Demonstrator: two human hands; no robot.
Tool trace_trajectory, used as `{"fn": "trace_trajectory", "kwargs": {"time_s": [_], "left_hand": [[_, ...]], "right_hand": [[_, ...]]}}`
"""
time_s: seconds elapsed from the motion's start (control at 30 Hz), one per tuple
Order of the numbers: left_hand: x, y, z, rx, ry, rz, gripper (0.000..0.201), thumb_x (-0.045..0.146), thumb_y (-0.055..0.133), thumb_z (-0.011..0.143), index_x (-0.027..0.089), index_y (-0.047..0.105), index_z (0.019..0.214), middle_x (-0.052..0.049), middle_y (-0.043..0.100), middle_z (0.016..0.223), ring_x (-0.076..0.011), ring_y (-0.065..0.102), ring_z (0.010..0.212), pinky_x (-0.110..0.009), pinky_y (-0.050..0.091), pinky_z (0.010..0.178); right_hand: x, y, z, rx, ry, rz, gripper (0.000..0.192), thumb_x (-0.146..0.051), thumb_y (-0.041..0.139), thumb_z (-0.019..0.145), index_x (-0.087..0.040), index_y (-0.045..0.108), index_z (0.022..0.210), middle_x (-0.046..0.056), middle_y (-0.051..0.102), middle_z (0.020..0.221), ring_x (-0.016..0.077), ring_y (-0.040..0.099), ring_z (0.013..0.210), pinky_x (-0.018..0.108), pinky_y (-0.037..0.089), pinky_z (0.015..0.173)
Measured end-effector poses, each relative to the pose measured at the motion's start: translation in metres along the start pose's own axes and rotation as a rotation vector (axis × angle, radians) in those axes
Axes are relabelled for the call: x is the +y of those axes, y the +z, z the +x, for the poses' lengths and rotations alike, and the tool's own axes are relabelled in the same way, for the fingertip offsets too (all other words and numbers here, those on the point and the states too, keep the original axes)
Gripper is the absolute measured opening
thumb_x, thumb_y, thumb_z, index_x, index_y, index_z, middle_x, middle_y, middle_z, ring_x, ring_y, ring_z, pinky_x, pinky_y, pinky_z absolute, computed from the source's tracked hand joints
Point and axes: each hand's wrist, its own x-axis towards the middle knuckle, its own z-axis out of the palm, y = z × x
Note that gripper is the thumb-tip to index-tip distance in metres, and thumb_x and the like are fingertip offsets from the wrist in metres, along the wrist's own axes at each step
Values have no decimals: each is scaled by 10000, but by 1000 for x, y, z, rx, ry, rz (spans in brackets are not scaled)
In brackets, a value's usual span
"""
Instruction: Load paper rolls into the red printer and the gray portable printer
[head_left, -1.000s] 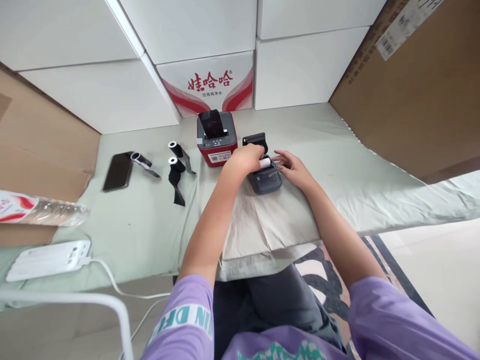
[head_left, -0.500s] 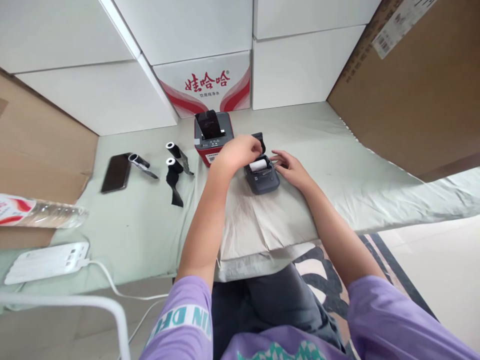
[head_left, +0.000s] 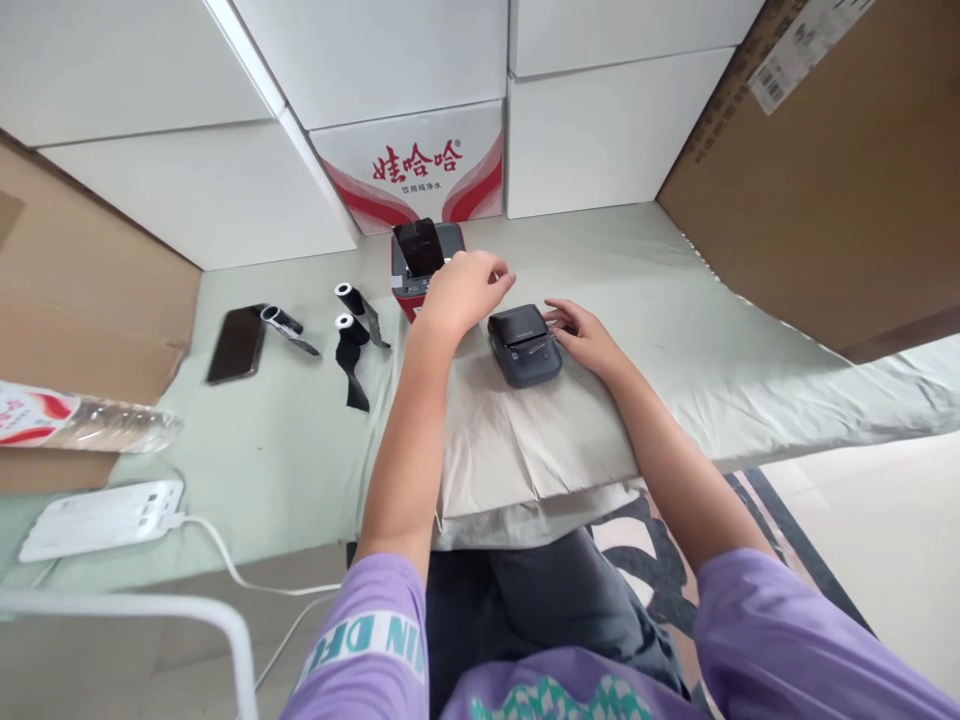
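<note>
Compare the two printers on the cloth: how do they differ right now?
The red printer has its lid standing open; the gray printer has its lid shut. The red printer is taller and sits farther back by the boxes; the gray printer is flatter and nearer. The right hand touches the gray printer's side, while the left hand hovers in front of the red printer. Both are compact, with dark gray tops.
</note>
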Motion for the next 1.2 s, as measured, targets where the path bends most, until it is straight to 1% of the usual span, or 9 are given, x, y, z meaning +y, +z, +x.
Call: {"fn": "trace_trajectory", "kwargs": {"time_s": [0.17, 0.3, 0.43, 0.57, 0.73, 0.87, 0.93, 1.03, 1.2], "left_hand": [[-2, 23, 7, -250, 22, 33, 334, 239, 692, 868, 221, 776, 1191, -106, 773, 1206, -264, 708, 1097, -325, 512, 961], [-7, 39, 14, -306, -24, 9, 448, 276, 777, 810, 236, 743, 1255, -119, 754, 1271, -285, 709, 1128, -322, 517, 957], [-25, 48, 22, -300, -156, -1, 388, 487, 852, 721, 199, 780, 970, -124, 796, 943, -300, 750, 918, -352, 545, 875], [-41, 53, 20, -346, -207, -67, 443, 633, 819, 708, 204, 713, 726, -92, 724, 655, -278, 744, 706, -352, 556, 777], [-42, 68, -14, -175, -225, -180, 432, 599, 697, 843, 170, 744, 816, -129, 787, 848, -305, 762, 892, -373, 565, 864], [-34, 102, -38, 44, -240, -717, 372, 359, 615, 948, 150, 723, 1236, -126, 749, 1314, -267, 691, 1251, -361, 524, 1075], [-29, 116, -40, 125, -312, -974, 487, 254, 618, 944, 157, 620, 1422, -126, 612, 1525, -238, 588, 1413, -327, 484, 1149], [-24, 126, -33, 188, -384, -1114, 631, 142, 605, 916, 170, 510, 1539, -117, 464, 1651, -198, 465, 1525, -279, 424, 1211], [-28, 127, -21, 171, -335, -1140, 704, 94, 588, 877, 208, 484, 1564, -91, 465, 1656, -189, 460, 1527, -274, 420, 1217]], "right_hand": [[-2, 0, -1, -3, 12, 34, 568, -311, 623, 818, -220, 612, 1379, 120, 746, 1257, 248, 716, 996, 475, 567, 1002], [-6, 0, 0, 0, 26, 54, 497, -413, 605, 894, -234, 633, 1357, 99, 762, 1213, 259, 716, 1035, 486, 565, 1028], [-11, 1, -1, 17, 37, -7, 474, -457, 592, 930, -229, 661, 1340, 90, 761, 1202, 263, 705, 1043, 494, 547, 1050], [-16, 5, -3, 27, 23, -43, 483, -453, 568, 942, -200, 671, 1341, 115, 737, 1282, 294, 683, 1148, 510, 501, 1099], [-13, 11, -1, 33, -8, -31, 475, -447, 574, 927, -213, 678, 1327, 114, 724, 1314, 304, 663, 1188, 527, 473, 1128], [-5, 12, 4, 89, -10, -46, 462, -419, 617, 881, -235, 693, 1298, 102, 692, 1340, 301, 598, 1271, 518, 427, 1187], [-3, 11, 6, 82, 10, -1, 470, -388, 619, 870, -237, 680, 1311, 97, 670, 1368, 290, 591, 1292, 499, 415, 1205], [-2, 8, 7, 35, 31, 70, 492, -372, 630, 868, -219, 655, 1336, 102, 655, 1398, 281, 595, 1318, 486, 386, 1236], [2, 6, 10, 0, 45, 135, 525, -379, 674, 848, -231, 640, 1351, 98, 669, 1381, 278, 608, 1320, 489, 402, 1240]]}}
